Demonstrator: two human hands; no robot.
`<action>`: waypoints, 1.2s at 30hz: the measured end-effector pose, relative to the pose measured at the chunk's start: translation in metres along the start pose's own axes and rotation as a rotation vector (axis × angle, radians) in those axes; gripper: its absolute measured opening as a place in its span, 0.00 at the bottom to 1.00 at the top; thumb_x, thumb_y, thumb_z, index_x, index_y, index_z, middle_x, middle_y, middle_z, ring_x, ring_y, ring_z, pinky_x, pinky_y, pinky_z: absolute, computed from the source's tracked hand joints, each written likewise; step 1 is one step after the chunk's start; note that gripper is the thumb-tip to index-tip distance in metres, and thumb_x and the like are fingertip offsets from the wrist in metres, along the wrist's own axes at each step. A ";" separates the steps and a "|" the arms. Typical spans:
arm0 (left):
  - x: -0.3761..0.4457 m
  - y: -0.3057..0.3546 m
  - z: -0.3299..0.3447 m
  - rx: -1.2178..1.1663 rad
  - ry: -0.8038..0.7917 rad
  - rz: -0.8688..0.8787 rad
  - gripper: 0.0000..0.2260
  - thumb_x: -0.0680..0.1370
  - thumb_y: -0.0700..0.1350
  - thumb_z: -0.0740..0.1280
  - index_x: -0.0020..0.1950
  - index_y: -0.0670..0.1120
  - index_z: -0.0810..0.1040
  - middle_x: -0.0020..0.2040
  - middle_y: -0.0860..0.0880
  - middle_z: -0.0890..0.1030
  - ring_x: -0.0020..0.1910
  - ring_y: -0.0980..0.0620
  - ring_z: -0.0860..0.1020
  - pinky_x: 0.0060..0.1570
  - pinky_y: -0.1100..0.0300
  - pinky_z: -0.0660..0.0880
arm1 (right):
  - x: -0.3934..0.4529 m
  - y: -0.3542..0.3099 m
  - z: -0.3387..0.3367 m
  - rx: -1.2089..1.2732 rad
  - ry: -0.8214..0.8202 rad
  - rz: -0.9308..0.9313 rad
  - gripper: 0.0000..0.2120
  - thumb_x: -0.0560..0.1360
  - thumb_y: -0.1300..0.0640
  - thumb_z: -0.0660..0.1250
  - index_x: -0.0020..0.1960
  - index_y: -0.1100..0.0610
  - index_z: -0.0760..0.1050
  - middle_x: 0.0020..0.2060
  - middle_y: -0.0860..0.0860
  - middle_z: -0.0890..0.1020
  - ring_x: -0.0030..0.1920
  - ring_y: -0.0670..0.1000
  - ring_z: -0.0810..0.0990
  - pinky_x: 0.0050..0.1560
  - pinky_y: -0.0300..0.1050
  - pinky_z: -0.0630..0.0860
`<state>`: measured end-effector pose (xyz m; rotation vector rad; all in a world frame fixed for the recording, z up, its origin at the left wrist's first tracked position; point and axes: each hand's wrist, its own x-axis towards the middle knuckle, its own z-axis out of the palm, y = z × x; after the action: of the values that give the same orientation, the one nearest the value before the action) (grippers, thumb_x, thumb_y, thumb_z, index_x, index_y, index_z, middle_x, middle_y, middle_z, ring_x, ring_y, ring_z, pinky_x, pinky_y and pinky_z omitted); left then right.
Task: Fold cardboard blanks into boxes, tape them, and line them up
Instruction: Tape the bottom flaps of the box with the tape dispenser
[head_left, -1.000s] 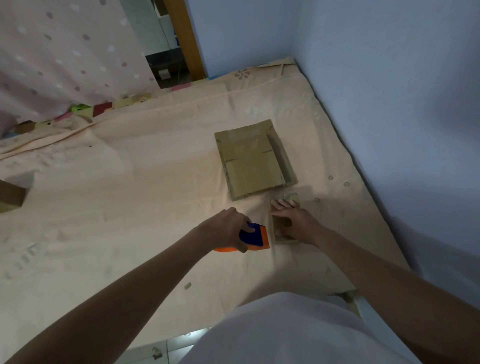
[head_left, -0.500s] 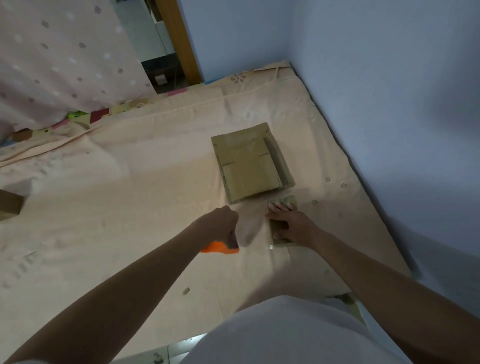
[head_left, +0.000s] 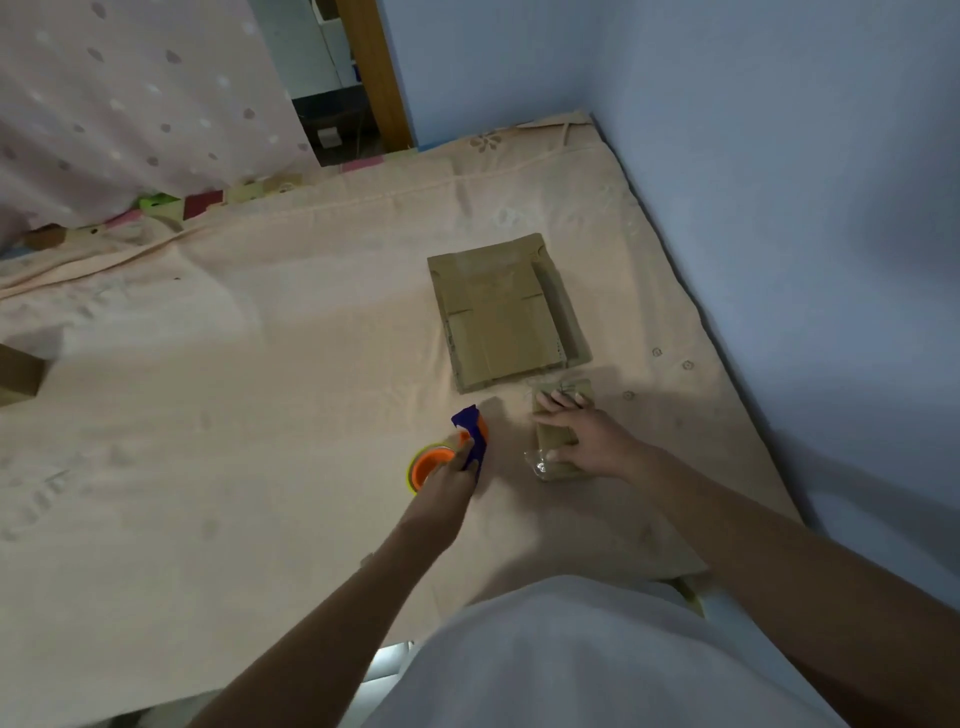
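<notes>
While the left hand (head_left: 448, 480) grips a tape dispenser (head_left: 451, 448), right-hand fingers (head_left: 558, 402) press flat (not gripping) on a small brown box (head_left: 555, 436).

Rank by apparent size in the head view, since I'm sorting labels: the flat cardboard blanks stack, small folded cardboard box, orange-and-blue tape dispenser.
1. Flat cardboard blanks stack, clearly largest.
2-3. Small folded cardboard box and orange-and-blue tape dispenser look alike; hands partly hide both, so unranked.

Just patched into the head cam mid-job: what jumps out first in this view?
The orange and blue tape dispenser gripped in the left hand stands out most, at centre on the peach bedsheet. Just to its right, the right hand presses flat on a small cardboard box. Beyond both lies a stack of flat cardboard blanks, near the blue wall.
</notes>
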<state>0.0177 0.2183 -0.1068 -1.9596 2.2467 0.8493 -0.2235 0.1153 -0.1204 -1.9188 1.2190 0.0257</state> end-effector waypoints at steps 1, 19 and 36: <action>0.005 -0.003 0.014 0.051 -0.014 0.005 0.23 0.83 0.55 0.54 0.77 0.49 0.66 0.77 0.49 0.65 0.76 0.49 0.62 0.72 0.61 0.58 | -0.001 -0.001 -0.002 -0.012 -0.012 -0.010 0.33 0.76 0.58 0.72 0.77 0.44 0.64 0.80 0.43 0.54 0.81 0.47 0.46 0.80 0.47 0.42; 0.044 0.076 0.010 -1.516 -0.077 -0.824 0.04 0.80 0.42 0.68 0.53 0.44 0.79 0.47 0.49 0.82 0.45 0.50 0.78 0.50 0.54 0.70 | -0.003 -0.014 -0.010 -0.059 -0.040 -0.006 0.33 0.80 0.71 0.56 0.80 0.48 0.60 0.81 0.44 0.51 0.81 0.49 0.43 0.80 0.50 0.43; 0.052 0.093 0.042 -1.670 0.263 -1.012 0.06 0.72 0.35 0.76 0.46 0.41 0.83 0.37 0.46 0.80 0.28 0.55 0.75 0.26 0.66 0.71 | 0.001 0.000 -0.012 0.003 -0.053 -0.010 0.33 0.80 0.70 0.57 0.79 0.44 0.61 0.80 0.39 0.52 0.81 0.49 0.45 0.81 0.52 0.46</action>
<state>-0.0925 0.1932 -0.1272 -3.0423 -0.2648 2.5220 -0.2279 0.1071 -0.1134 -1.9096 1.1734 0.0682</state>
